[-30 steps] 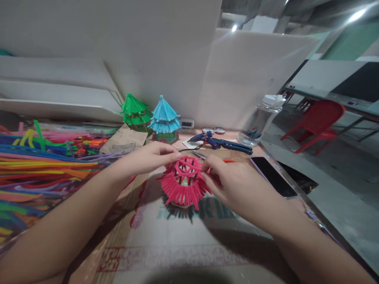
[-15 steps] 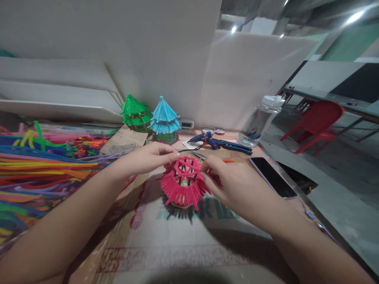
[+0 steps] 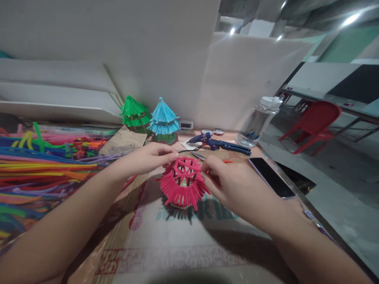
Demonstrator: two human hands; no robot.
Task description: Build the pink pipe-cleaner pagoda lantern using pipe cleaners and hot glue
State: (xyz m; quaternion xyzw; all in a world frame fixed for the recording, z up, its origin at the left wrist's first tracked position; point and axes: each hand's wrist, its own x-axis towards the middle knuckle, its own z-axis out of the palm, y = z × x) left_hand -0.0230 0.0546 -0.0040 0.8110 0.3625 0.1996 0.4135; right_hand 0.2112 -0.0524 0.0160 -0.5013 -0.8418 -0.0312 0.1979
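A small pink-red roof model (image 3: 185, 193) made of pipe cleaners stands between my hands, with a fringe of strips flaring outward and an open frame of pink and dark pieces at its top. At the upper left of that frame, my left hand (image 3: 156, 157) is closed, thumb and fingers pinching its edge. My right hand (image 3: 225, 177) is closed at the right side, its thumb and fingertips pinching a pink pipe cleaner (image 3: 194, 170) that runs across the frame. The fingertips partly hide what they grip.
Colourful pipe cleaners (image 3: 44, 169) fill the left side. Behind stand a green roof model (image 3: 134, 112) and a blue one (image 3: 164, 118). A glue gun (image 3: 204, 138), pliers-like blue tool (image 3: 233, 147), water bottle (image 3: 257, 122) and phone (image 3: 271, 177) lie or stand toward the right.
The view has shifted very slightly. Both hands keep the same hold on the pink model.
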